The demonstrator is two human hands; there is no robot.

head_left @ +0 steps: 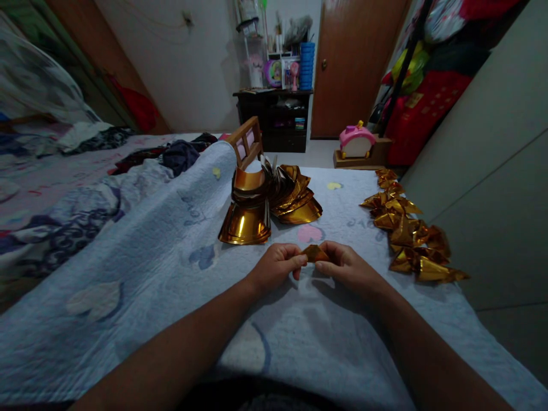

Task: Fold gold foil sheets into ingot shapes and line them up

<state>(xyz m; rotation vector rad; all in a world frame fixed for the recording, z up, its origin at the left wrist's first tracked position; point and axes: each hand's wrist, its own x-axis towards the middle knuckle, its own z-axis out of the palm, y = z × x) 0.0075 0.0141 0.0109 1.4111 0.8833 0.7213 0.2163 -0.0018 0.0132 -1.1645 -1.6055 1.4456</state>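
My left hand (276,266) and my right hand (347,266) meet in the middle of a pale blue quilt (171,268), both pinching one small folded piece of gold foil paper (314,253) between fingertips. Just beyond the hands lies a stack of flat gold paper sheets (246,220), fanning out to the right (295,200). A row of several finished folded gold pieces (411,234) runs along the quilt's right edge.
A wooden frame (246,140) stands behind the sheet stack. Rumpled bedding and clothes (64,171) lie to the left. A pale cabinet wall (492,171) rises on the right. Farther back are a dark shelf unit (278,117), a wooden door (355,68) and a pink toy (357,141).
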